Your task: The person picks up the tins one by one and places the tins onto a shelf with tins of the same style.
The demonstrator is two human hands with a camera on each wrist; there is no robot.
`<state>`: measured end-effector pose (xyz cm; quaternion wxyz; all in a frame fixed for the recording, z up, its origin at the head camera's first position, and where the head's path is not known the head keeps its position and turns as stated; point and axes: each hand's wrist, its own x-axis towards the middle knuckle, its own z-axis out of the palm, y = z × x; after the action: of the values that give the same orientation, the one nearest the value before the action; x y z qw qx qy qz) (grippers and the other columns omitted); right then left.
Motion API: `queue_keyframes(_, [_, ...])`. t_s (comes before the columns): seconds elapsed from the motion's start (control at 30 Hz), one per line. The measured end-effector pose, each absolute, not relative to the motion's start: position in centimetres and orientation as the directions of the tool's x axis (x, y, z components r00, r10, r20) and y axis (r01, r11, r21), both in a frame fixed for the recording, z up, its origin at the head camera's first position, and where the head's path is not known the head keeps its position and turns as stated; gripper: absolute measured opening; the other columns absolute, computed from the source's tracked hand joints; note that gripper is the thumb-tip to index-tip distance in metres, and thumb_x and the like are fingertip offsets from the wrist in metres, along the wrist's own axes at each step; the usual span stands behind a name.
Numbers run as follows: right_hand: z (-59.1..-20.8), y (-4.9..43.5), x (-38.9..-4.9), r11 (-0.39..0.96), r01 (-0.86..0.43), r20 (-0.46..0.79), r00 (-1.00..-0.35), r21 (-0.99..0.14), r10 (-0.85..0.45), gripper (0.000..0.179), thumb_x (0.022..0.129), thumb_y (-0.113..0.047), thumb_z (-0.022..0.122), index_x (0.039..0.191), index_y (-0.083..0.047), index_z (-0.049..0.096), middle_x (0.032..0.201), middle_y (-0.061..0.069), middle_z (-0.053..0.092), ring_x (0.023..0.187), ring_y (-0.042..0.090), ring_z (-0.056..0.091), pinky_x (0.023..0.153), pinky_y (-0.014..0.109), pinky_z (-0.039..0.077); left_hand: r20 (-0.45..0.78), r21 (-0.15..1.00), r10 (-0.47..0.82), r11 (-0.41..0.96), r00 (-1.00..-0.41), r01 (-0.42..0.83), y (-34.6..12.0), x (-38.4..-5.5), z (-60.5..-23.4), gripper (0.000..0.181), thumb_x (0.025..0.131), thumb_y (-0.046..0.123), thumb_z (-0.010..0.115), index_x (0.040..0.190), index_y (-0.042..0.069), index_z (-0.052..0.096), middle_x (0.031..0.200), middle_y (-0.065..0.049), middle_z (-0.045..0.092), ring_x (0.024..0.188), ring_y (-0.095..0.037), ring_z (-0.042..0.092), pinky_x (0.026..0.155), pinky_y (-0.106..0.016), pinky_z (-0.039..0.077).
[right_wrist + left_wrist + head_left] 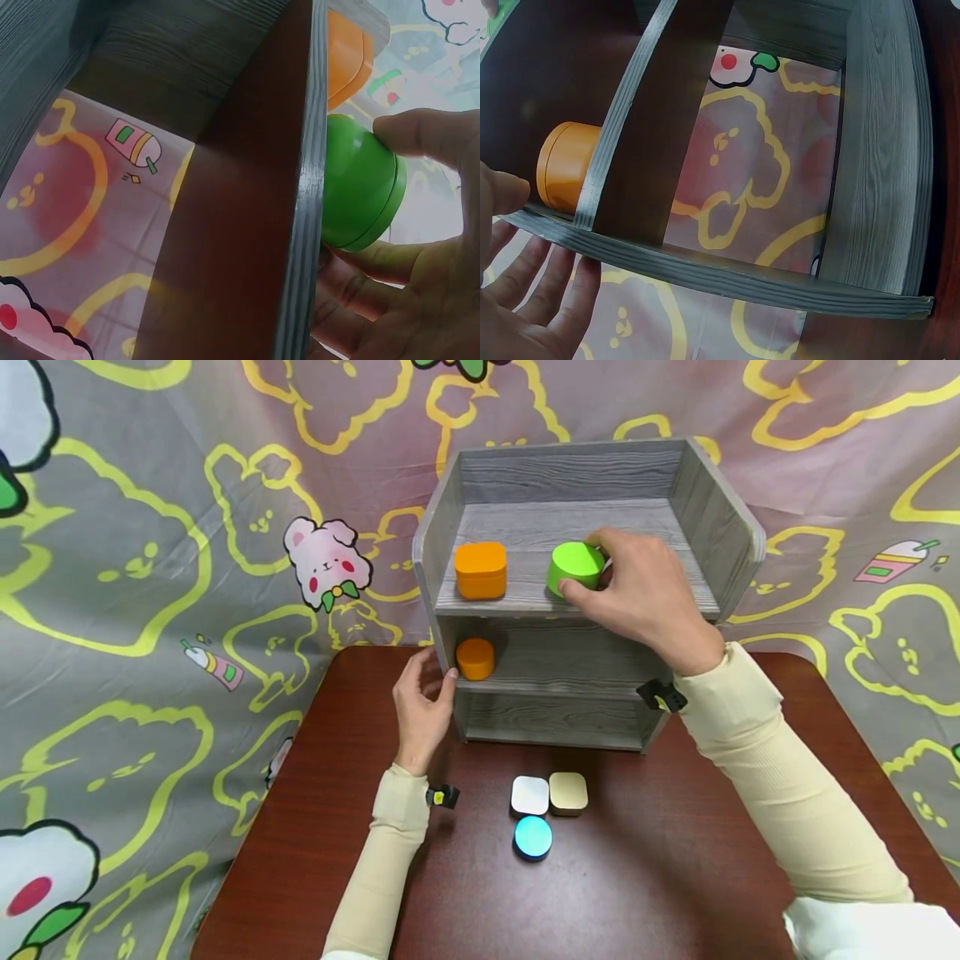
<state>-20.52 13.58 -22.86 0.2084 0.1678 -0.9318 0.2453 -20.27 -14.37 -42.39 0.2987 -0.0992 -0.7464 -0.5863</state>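
My right hand [648,597] grips a green round lidded container [574,568] from its right side, thumb and fingers around it, at the upper board of a grey wooden shelf [551,689]. In the right wrist view the green container [361,184] sits against the board's edge. To its left stands an orange squarish container [481,572]. My left hand [423,706] holds the shelf's left side panel, thumb at the front edge and fingers outside. Beside that thumb, on the middle board, is a small orange round container [476,659], also in the left wrist view.
On the dark red table [300,860], in front of the shelf, lie a white squarish container [530,796], a beige squarish one [568,792] and a blue round one [533,837]. A patterned curtain [150,610] hangs behind and at both sides.
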Motion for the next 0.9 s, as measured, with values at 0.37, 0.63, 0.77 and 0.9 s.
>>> queue_keyframes(0.37, [-23.1, 13.3, -21.2, 0.844, -0.391, 0.465, -0.863, -0.368, -0.198, 0.045, 0.089, -0.038, 0.069, 0.12, -0.006, 0.071, 0.096, 0.015, 0.073, 0.082, 0.031, 0.065, 0.069, 0.043, 0.044, 0.565, 0.814, -0.206, 0.297, -0.799, 0.499, -14.4, -20.1, -42.5, 0.036, 0.093, 0.005, 0.075, 0.128, 0.003, 0.068, 0.116, -0.016, 0.072, 0.103, -0.026, 0.072, 0.083, -0.023, 0.063])
queue_keyframes(0.63, [-23.1, 13.2, -21.2, 0.855, -0.38, 0.444, -0.872, -0.354, -0.204, 0.046, 0.09, -0.04, 0.068, 0.122, -0.007, 0.07, 0.098, 0.014, 0.073, 0.084, 0.032, 0.064, 0.071, 0.049, 0.046, 0.589, 0.798, -0.199, 0.293, -0.783, 0.526, -14.4, -20.2, -42.0, 0.034, 0.093, 0.007, 0.076, 0.126, 0.006, 0.07, 0.115, -0.015, 0.073, 0.102, -0.027, 0.074, 0.085, -0.037, 0.065])
queue_keyframes(0.77, [-23.1, 13.2, -21.3, 0.852, -0.389, 0.442, -0.871, -0.351, -0.216, 0.048, 0.091, -0.041, 0.068, 0.125, -0.006, 0.07, 0.1, 0.015, 0.073, 0.084, 0.033, 0.065, 0.072, 0.048, 0.046, 0.592, 0.799, -0.218, 0.291, -0.776, 0.527, -14.3, -20.4, -41.6, 0.035, 0.091, 0.005, 0.079, 0.124, 0.004, 0.07, 0.113, -0.018, 0.073, 0.101, -0.03, 0.074, 0.085, -0.047, 0.065])
queue_keyframes(0.9, [-23.2, 13.3, -21.2, 0.84, -0.411, 0.45, -0.862, -0.356, -0.231, 0.05, 0.091, -0.04, 0.07, 0.125, -0.004, 0.068, 0.1, 0.017, 0.073, 0.084, 0.033, 0.065, 0.073, 0.046, 0.046, 0.587, 0.804, -0.231, 0.285, -0.776, 0.522, -14.1, -20.4, -41.3, 0.036, 0.088, 0.006, 0.082, 0.122, 0.001, 0.07, 0.111, -0.021, 0.074, 0.1, -0.033, 0.074, 0.084, -0.051, 0.065])
